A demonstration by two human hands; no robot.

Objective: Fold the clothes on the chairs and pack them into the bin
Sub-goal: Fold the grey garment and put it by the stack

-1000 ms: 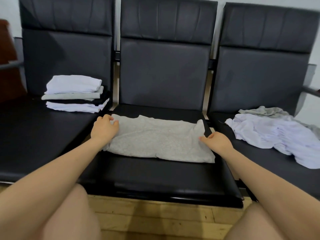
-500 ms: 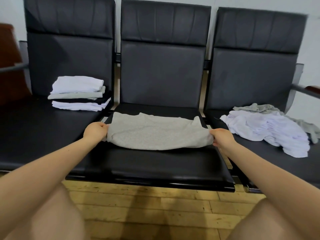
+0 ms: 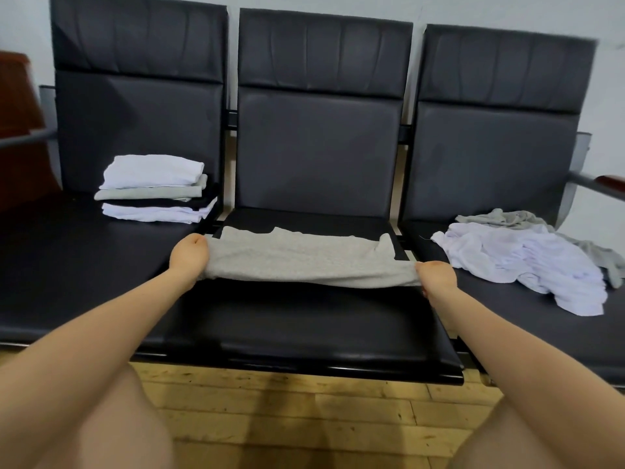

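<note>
Item: grey garment [image 3: 304, 258], partly folded, laid across the seat of the middle chair [image 3: 318, 326] in a row of three black padded chairs. Its near edge is raised off the cushion and stretched between two hands; its far edge lies on the seat towards the backrest.

Left hand [image 3: 188, 257]: placed at the garment's left end, fingers curled round the cloth, which is gripped at the near corner. Individual fingertips are hidden behind the back of the hand.

Right hand [image 3: 436, 277]: placed at the garment's right end, fingers curled and closed on the near corner of the cloth. The fingertips are likewise concealed.

Folded stack [image 3: 154, 189]: set on the seat of the left chair [image 3: 67, 265], close to its backrest and towards its right side. White pieces are seen at top and bottom, with a grey piece and a dark piece between them.

Unfolded pile [image 3: 527, 262]: spread loosely on the seat of the right chair [image 3: 541, 319]. A crumpled white garment lies in front, with a grey garment [image 3: 507, 218] partly covered behind and to its right.

Floor [image 3: 304, 411]: wooden boards, seen below the seat fronts, between the person's knees.

Bin: not located in this view.
</note>
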